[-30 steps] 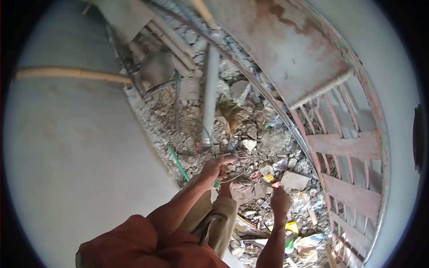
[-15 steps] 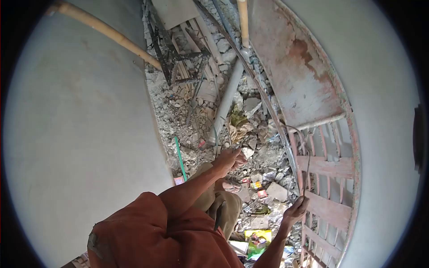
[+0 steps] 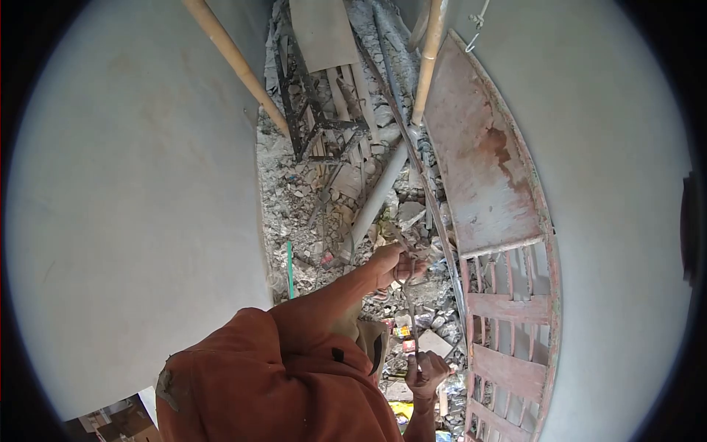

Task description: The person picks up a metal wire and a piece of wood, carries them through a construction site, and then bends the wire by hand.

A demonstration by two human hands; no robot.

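My left hand [image 3: 398, 265] is stretched out over the rubble, its fingers closed round a thin brown strip or cord [image 3: 412, 317] that bends in a loop near the fingers. Lower and to the right, my right hand [image 3: 428, 374] grips the other end of the same strip, which runs roughly upright between the hands. Beneath both hands lie broken stones and litter, with a colourful packet [image 3: 402, 331] between them.
A pink slatted metal frame [image 3: 509, 309] leans on the right wall. A long metal bar [image 3: 423, 177] and a grey pipe [image 3: 379, 195] lie across rubble. Bamboo poles [image 3: 428, 66] stand ahead; a green strip [image 3: 290, 269] lies by the left wall.
My right hand has moved left, away from the pink frame, bringing the strip with it. My left hand has shifted slightly right and down. The camera view has shifted as well.
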